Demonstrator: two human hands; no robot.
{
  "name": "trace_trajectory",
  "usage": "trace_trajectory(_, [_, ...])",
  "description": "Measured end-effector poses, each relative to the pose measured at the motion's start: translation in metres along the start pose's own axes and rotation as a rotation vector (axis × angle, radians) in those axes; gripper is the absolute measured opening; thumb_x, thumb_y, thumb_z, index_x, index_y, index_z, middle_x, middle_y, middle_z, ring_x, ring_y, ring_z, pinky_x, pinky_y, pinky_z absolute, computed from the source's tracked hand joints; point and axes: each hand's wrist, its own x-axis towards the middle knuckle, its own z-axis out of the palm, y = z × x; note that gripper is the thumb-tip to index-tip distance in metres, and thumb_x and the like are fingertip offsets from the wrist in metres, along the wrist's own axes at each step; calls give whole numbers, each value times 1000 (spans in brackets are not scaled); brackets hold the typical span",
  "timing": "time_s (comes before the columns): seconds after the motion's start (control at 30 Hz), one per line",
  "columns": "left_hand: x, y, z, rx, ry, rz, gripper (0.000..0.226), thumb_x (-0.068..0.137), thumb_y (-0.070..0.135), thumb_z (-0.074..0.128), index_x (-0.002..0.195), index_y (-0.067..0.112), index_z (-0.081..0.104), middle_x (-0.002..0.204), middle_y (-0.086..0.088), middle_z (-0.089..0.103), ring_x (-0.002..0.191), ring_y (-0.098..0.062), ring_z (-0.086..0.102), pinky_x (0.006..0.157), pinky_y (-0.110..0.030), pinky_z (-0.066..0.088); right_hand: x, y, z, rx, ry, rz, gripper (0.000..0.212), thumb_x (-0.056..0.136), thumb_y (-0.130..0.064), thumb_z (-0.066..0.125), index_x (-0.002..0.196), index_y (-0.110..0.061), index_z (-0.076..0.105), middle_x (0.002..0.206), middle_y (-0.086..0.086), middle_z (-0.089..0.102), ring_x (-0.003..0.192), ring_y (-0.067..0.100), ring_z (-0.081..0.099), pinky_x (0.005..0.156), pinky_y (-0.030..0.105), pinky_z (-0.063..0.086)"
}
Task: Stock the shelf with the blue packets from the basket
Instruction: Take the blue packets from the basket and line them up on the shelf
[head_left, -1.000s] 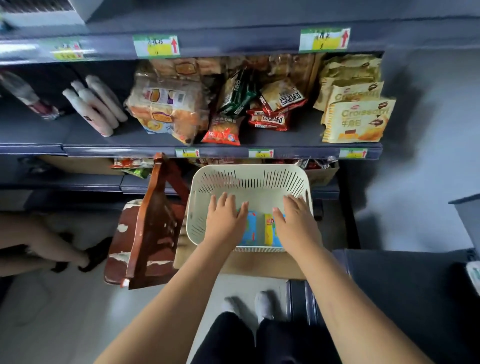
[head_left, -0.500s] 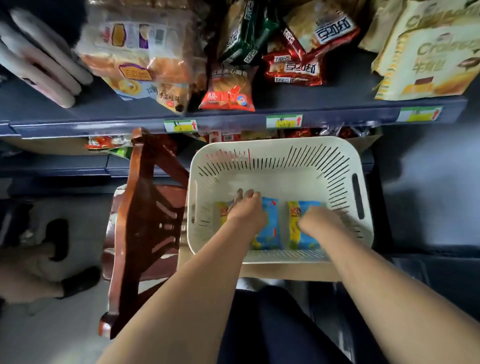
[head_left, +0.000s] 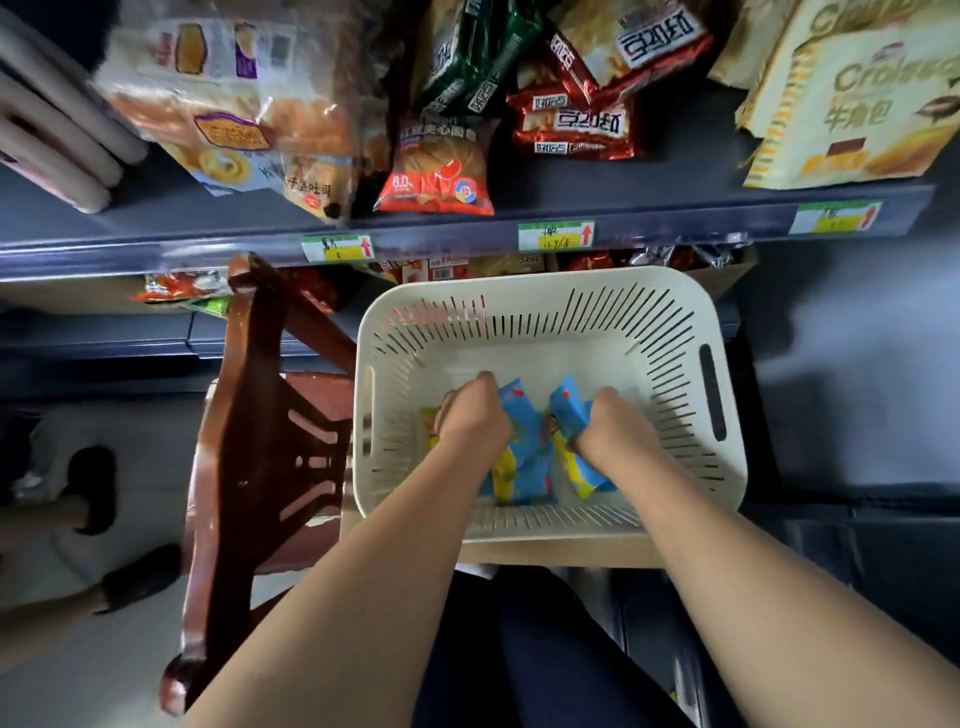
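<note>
The shelf (head_left: 675, 179) ran across the top of my view, crowded with bread and snack bags, with some bare board along its front edge. Below it stood the cream slotted basket (head_left: 550, 286), just beside a brown plastic chair (head_left: 260, 426). Both of my hands were down inside it. The left hand (head_left: 472, 421) had its fingers curled round some of the blue packets (head_left: 524, 457), and the right hand (head_left: 618, 426) was closed round others, all on the near half of the basket floor. I judged the packets light and soft, in thin glossy film that would crinkle and slide. A fistful could fan out and one could slip free on the lift. I thought the best hold was across the middle of each stack, thumb on one face and fingers on the other, firm but not crushing.
</note>
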Motion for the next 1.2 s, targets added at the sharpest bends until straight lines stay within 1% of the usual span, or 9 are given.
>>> trace_trajectory(0.17, [-43,-3,-58,-363,99,-17,19,88,19,72,105,13,68,88,-4,61,84,-26,57,68,-29,37,-54,-5,-61,440,96,-98,27,83,-14,74,106,-19,60,92,-1,61,83,25,64,63,31,49])
trace_trajectory(0.3, [-81,-6,-104,-631,200,-17,16,85,16,76,100,14,73,81,-3,66,78,-24,64,69,-35,54,-106,-10,-124,674,144,-179,33,81,-5,72,108,-23,72,101,-2,72,85,14,69,67,28,54])
trace_trajectory(0.43, [-119,-8,-142,-904,211,56,14,77,15,77,88,24,73,78,-2,70,70,-20,62,71,-39,53,-154,-22,-174,819,263,-268,33,80,-6,74,103,-30,75,96,-9,75,85,9,72,70,24,57])
trace_trajectory(0.53, [-141,-2,-164,-1109,144,76,18,82,4,77,91,20,73,87,-7,73,77,-24,67,81,-44,58,-186,-26,-199,852,416,-325,25,74,-15,78,93,-31,74,94,-6,78,86,12,75,78,41,64])
trace_trajectory(0.63, [-163,4,-180,-1283,20,130,15,88,-2,73,95,11,72,90,-12,74,75,-24,70,82,-42,59,-238,-23,-214,881,572,-360,26,76,-18,78,88,-40,71,91,-6,78,83,13,76,76,48,64])
trace_trajectory(0.73, [-185,7,-185,-1282,-72,238,11,90,1,72,96,10,71,87,-10,76,72,-19,73,75,-36,59,-296,-13,-207,856,731,-364,30,77,-23,77,96,-45,71,93,-11,78,86,10,75,77,45,63])
trace_trajectory(0.97, [-264,12,-151,-1121,-359,455,8,92,3,71,93,9,66,86,-12,73,81,-24,70,87,-40,58,-429,34,-147,916,981,-254,28,85,-11,76,106,-29,75,98,-14,76,91,2,71,73,29,59])
trace_trajectory(1.1, [-324,20,-126,-1054,-483,583,19,94,2,68,82,15,61,74,-6,66,69,-17,64,70,-28,53,-504,63,-117,1008,1116,-172,36,86,-3,74,94,-38,73,88,-23,74,83,-2,69,70,21,57])
trace_trajectory(1.2, [-372,30,-103,-1025,-597,671,17,94,0,65,83,12,63,73,-4,69,65,-14,64,62,-23,52,-560,89,-98,1026,1200,-125,38,88,-7,75,93,-44,72,97,-19,74,93,5,71,79,30,60])
